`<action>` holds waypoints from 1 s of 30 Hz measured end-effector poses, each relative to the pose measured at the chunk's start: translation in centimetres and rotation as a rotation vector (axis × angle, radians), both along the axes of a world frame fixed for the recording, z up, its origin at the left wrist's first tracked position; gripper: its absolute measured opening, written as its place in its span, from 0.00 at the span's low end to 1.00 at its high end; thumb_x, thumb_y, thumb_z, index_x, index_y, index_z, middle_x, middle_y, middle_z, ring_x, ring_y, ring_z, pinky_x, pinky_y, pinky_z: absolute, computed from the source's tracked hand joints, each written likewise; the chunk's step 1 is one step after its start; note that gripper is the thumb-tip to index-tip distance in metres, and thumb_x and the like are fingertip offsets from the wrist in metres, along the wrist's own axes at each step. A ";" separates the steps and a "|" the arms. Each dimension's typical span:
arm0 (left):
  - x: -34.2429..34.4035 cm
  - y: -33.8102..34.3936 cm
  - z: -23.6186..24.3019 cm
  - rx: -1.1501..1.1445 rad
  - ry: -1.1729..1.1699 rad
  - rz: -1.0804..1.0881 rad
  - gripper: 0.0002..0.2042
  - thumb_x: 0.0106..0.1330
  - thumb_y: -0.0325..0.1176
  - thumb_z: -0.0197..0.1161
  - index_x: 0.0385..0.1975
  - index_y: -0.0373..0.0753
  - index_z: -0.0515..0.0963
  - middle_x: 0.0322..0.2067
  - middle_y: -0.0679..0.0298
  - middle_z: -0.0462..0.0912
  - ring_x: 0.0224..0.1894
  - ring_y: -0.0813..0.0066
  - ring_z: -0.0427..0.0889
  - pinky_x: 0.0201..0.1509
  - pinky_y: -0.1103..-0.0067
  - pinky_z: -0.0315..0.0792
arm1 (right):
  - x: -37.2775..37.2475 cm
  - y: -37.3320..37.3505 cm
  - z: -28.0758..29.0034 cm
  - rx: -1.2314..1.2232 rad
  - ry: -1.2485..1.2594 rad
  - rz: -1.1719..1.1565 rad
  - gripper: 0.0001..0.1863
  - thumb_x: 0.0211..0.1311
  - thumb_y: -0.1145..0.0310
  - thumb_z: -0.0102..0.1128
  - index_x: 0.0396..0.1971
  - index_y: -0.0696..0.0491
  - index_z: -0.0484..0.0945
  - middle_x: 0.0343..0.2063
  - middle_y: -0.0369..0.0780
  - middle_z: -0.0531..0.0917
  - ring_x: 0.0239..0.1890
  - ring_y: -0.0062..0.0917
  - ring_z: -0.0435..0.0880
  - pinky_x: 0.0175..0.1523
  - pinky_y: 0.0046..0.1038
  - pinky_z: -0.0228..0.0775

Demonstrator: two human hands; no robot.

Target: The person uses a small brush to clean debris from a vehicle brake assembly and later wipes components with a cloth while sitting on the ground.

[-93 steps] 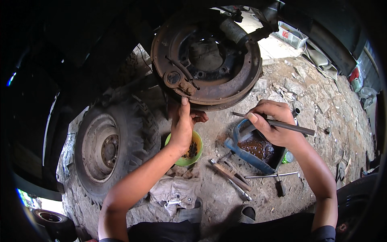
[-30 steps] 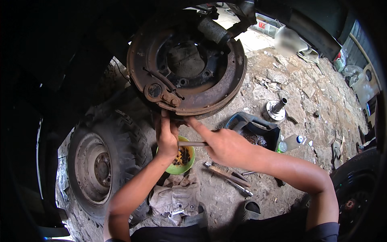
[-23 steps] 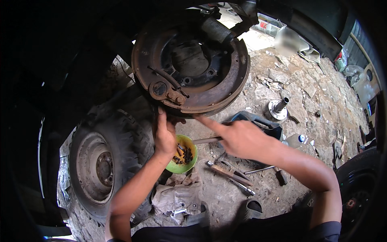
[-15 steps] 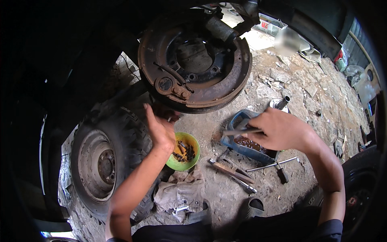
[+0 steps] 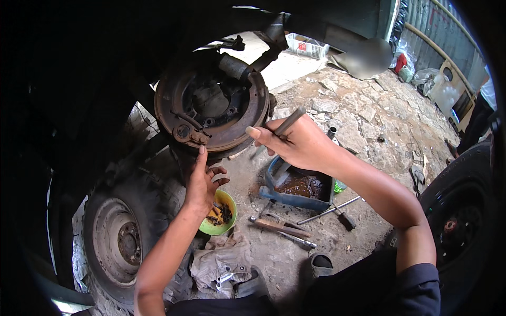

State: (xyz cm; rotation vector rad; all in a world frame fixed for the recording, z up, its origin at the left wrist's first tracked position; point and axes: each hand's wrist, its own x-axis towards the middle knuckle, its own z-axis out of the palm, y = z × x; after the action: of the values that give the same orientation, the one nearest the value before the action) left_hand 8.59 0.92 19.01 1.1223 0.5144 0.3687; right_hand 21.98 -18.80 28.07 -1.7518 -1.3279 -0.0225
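The largest thing is the rough floor of stone and dirt [image 5: 358,113], which spreads under everything. On the left stands a big black tyre with deep tread on a worn grey steel rim [image 5: 113,239]; on the right is a smooth black tyre [image 5: 456,224], partly cut by the dark border. Above the floor, in the upper middle, hangs a round rusty brown metal brake assembly [image 5: 232,131]. A blue plastic container [image 5: 298,200] with brown liquid sits on the floor, to the right below it.

The right hand [image 5: 308,145] is in front of the lower right side of the brake assembly, and its grip is closed around a slim dark metal rod. The left hand [image 5: 199,189] has a loose grip – thumb and bent fingers stand apart – and the thumb tip is at the bottom edge of the brake assembly.

A crumpled grey-beige cloth [image 5: 221,263] lies below a round green plastic bowl [image 5: 217,230] with small dark pieces inside. The slim dark metal rod [image 5: 290,120] is tilted – its lower end is blurred.
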 end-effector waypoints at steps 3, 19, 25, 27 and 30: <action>0.5 -1.5 1.0 -0.041 0.030 0.032 0.30 0.60 0.61 0.65 0.53 0.46 0.70 0.40 0.69 0.71 0.40 0.76 0.70 0.46 0.71 0.67 | 0.7 -0.4 0.3 -0.010 -0.087 -0.048 0.20 0.69 0.56 0.60 0.28 0.59 0.84 0.14 0.38 0.80 0.17 0.19 0.79 0.23 0.26 0.68; 3.8 -3.0 1.9 -0.164 0.090 0.251 0.23 0.64 0.58 0.62 0.49 0.49 0.72 0.39 0.71 0.76 0.34 0.77 0.74 0.39 0.72 0.69 | 1.1 -0.9 -1.2 0.045 0.385 -0.205 0.14 0.67 0.67 0.63 0.28 0.64 0.81 0.17 0.37 0.81 0.19 0.16 0.80 0.24 0.22 0.71; 2.9 -1.8 0.7 0.026 0.272 0.256 0.31 0.62 0.65 0.60 0.54 0.46 0.71 0.38 0.68 0.75 0.32 0.77 0.74 0.36 0.73 0.72 | -2.4 -0.5 -7.2 0.228 0.498 -0.217 0.15 0.70 0.63 0.58 0.35 0.62 0.83 0.23 0.42 0.86 0.27 0.19 0.85 0.33 0.24 0.75; 1.3 -1.1 2.2 -0.014 0.279 0.070 0.35 0.62 0.65 0.61 0.55 0.39 0.69 0.41 0.64 0.77 0.33 0.74 0.78 0.36 0.70 0.75 | -3.9 -0.3 -6.5 0.308 0.378 -0.238 0.15 0.70 0.64 0.58 0.34 0.63 0.82 0.21 0.42 0.85 0.25 0.19 0.84 0.31 0.24 0.74; -0.4 -2.9 8.9 0.287 0.347 -0.387 0.30 0.65 0.60 0.61 0.50 0.37 0.75 0.38 0.61 0.83 0.34 0.71 0.83 0.35 0.73 0.77 | -0.4 0.0 -7.0 0.313 0.376 -0.303 0.16 0.71 0.64 0.56 0.33 0.63 0.81 0.20 0.41 0.85 0.23 0.19 0.84 0.28 0.24 0.74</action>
State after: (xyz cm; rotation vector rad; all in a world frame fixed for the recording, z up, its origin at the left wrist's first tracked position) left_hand 8.23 -1.96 27.90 1.5442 0.5426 -0.0980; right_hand 21.61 -18.83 21.03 -1.5772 -0.7389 -0.0639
